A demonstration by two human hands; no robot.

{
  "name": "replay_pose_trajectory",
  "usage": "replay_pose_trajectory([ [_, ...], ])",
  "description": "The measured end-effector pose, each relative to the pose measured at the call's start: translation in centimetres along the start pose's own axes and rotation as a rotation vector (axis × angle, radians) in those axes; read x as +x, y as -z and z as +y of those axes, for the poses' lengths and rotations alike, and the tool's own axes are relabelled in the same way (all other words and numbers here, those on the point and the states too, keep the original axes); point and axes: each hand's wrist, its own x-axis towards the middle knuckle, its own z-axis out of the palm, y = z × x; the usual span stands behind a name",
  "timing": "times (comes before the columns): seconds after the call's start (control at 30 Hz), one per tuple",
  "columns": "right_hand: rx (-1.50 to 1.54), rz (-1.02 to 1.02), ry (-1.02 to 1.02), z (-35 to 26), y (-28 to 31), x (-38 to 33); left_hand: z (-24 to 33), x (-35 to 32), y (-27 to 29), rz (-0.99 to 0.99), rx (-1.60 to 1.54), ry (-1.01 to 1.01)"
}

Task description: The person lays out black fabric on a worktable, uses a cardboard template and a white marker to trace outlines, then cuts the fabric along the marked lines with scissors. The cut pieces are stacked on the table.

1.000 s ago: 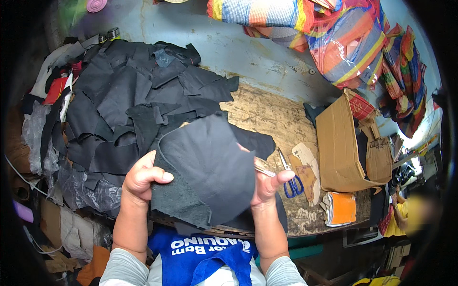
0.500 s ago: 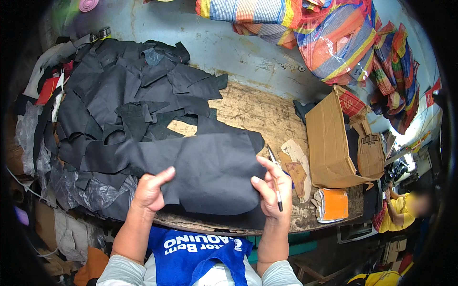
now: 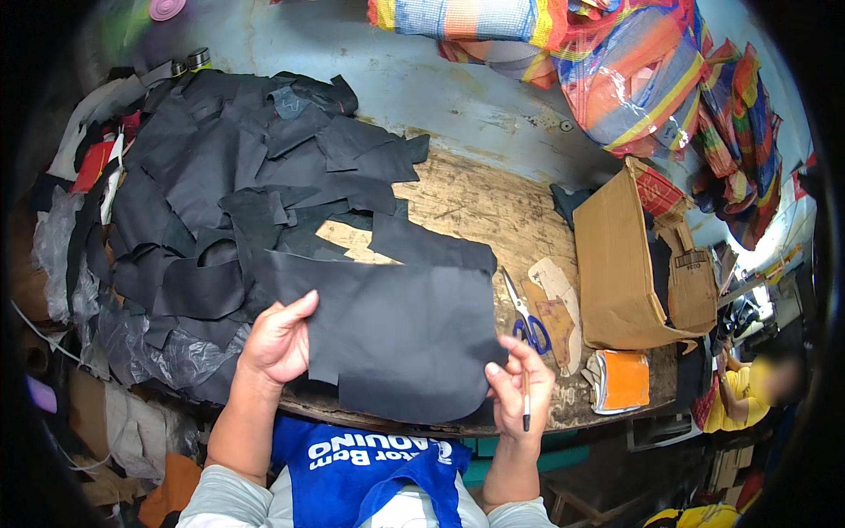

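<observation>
A wide piece of black leather-like material (image 3: pixel 400 339) is stretched between my hands above the table's near edge. My left hand (image 3: pixel 280 341) grips its left side, thumb on top and fingers partly hidden beneath. At the rounded right end, my right hand (image 3: pixel 515 392) pinches the edge between thumb and fingers. A slim pen (image 3: pixel 526 407) is also held in that hand, its tip pointing down toward me. Just beyond my right hand lie blue-handled scissors (image 3: pixel 533 331), next to a brown template (image 3: pixel 552 324) and a pale template (image 3: pixel 558 290).
Black pieces (image 3: pixel 207 163) are heaped across the left of the worn wooden table (image 3: pixel 475 198). A cardboard box (image 3: pixel 612 264) stands at right, behind an orange-covered pad (image 3: pixel 623 380). Striped mesh bundles (image 3: pixel 629 79) hang above. A person in yellow (image 3: pixel 744 392) sits far right.
The held black piece has shifted down and right, its left part drawn off the heap. My right hand has lowered with the pen, uncovering the scissors' blue handles.
</observation>
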Motion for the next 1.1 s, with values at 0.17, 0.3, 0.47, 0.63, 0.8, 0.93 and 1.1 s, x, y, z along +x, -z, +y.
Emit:
replay_pose_trajectory([
  [0.17, -0.858, 0.111, 0.054, 4.6, 0.4, -1.2, -1.9, 1.4, 2.0, 0.534, 0.771, -0.102],
  [0.3, -0.853, -0.054, 0.324, 6.4, -0.1, -0.8, -1.2, 3.1, 3.6, 0.661, 1.180, -0.547],
  [0.47, -0.975, -0.214, 0.445, 8.9, -2.5, 5.7, 1.6, 10.9, 5.0, 0.476, 1.398, -0.744],
  [0.63, -1.183, -0.270, 0.241, 11.9, -6.1, 13.2, 3.2, 18.4, 6.6, 0.289, 1.918, -0.670],
  [0.8, -1.257, -0.213, 0.174, 13.4, -6.1, 17.9, 4.1, 21.1, 7.0, 0.430, 2.203, -0.315],
  [0.93, -1.242, -0.091, 0.180, 13.7, -4.6, 20.4, 4.2, 22.1, 7.5, 0.475, 2.139, -0.278],
  [1.1, -1.219, -0.075, 0.118, 12.8, -3.9, 20.9, 6.4, 22.5, 6.5, 0.524, 1.707, -0.339],
])
